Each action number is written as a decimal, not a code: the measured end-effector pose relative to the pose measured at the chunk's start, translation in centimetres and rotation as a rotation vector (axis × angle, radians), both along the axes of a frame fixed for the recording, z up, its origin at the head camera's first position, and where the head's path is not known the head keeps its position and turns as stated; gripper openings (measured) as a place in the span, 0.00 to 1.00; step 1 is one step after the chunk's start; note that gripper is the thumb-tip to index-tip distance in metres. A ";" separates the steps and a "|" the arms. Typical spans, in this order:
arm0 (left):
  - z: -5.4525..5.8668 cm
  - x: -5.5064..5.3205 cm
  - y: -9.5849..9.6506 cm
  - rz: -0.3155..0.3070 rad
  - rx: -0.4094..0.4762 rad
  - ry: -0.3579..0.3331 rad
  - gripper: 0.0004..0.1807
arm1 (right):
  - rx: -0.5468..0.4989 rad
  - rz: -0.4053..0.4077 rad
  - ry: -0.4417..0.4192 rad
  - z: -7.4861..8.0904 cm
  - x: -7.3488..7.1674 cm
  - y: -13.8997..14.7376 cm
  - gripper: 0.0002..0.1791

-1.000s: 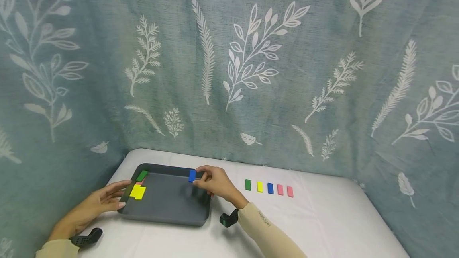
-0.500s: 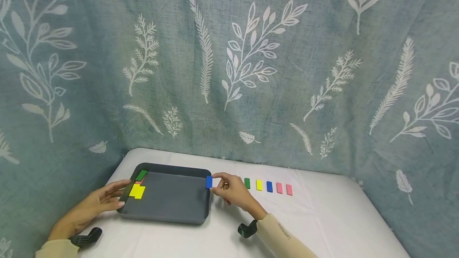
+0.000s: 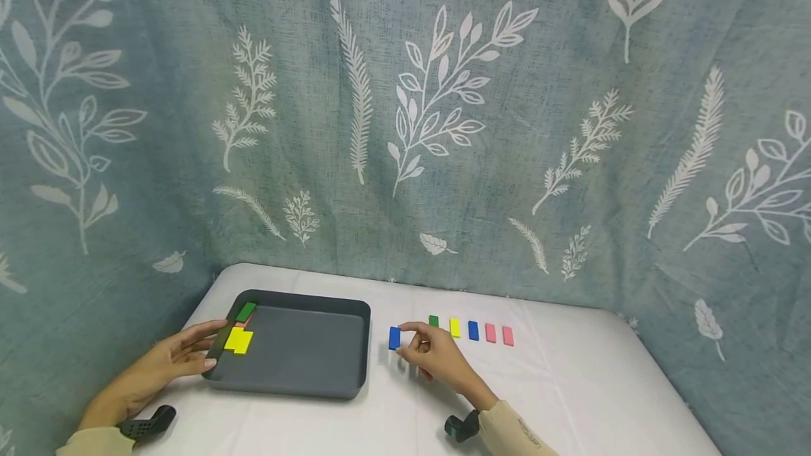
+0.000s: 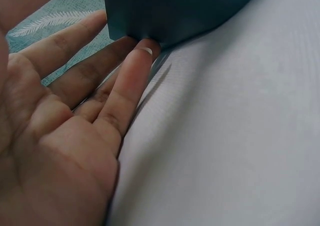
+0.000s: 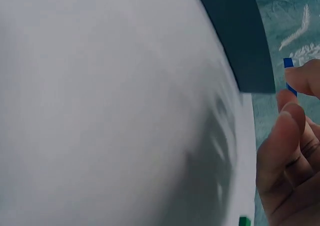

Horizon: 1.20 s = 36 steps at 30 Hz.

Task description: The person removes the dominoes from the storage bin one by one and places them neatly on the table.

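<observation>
Blue rectangular block, thin, apparently hard plastic or painted wood [image 3: 394, 338]: in the fingertips of the right hand [image 3: 438, 359], out on their left side; from my station it looks lifted clear of the cloth. I judge it light and stiff, not fragile, perhaps a little slick on its smooth faces. I would take hold at the two short ends, which leaves the broad face free.

Right fingers: thumb and index finger pinch the block by its far and near ends, apart by only its length; the others fold beneath, partly hidden from me.

Left of those fingertips, well short of contact: dark grey, rectangular, shallow tray [image 3: 304, 343]. Left hand [image 3: 163, 364] at its left side, thumb and fingers spread apart and fairly straight, tips touching the wall; nothing pinched.

Inside, just right of the left fingertips: green rectangular block [image 3: 246, 312], yellow flat pieces [image 3: 241, 341], a pink strip between.

Beyond and right of the right fingers: row of small green [image 3: 434, 319], yellow, blue and two pink blocks on white cloth [image 3: 570, 385].
</observation>
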<state>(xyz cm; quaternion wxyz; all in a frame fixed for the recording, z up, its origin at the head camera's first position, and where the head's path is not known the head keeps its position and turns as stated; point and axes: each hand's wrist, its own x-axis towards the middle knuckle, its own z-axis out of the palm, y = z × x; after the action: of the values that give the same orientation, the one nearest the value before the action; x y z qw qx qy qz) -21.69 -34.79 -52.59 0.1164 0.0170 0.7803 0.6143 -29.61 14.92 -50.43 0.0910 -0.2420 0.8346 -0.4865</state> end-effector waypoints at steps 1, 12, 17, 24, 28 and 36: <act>0.0 0.0 0.0 -0.001 0.000 0.003 0.40 | 0.009 -0.008 -0.001 -0.1 0.1 0.3 0.23; 0.4 0.2 0.2 0.002 -0.005 0.001 0.41 | 0.052 -0.077 -0.048 -1.3 0.1 4.1 0.24; 0.3 0.2 0.2 -0.003 -0.002 0.000 0.40 | 0.074 -0.082 -0.050 -1.9 0.0 5.6 0.25; 0.2 0.2 0.2 -0.003 -0.011 0.011 0.40 | 0.127 -0.105 -0.026 -2.0 -0.1 6.9 0.25; 0.2 0.3 0.2 -0.006 -0.009 0.012 0.40 | 0.122 -0.125 -0.048 -2.0 0.0 7.2 0.24; 0.3 0.3 0.3 0.000 -0.014 0.016 0.40 | 0.146 -0.149 -0.054 -2.1 0.0 7.4 0.24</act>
<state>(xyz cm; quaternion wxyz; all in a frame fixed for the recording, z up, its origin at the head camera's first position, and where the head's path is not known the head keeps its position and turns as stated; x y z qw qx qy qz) -21.41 -34.46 -52.31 0.1103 0.0212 0.7855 0.6086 -29.57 22.27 -52.49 0.0944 -0.1588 0.8807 -0.4362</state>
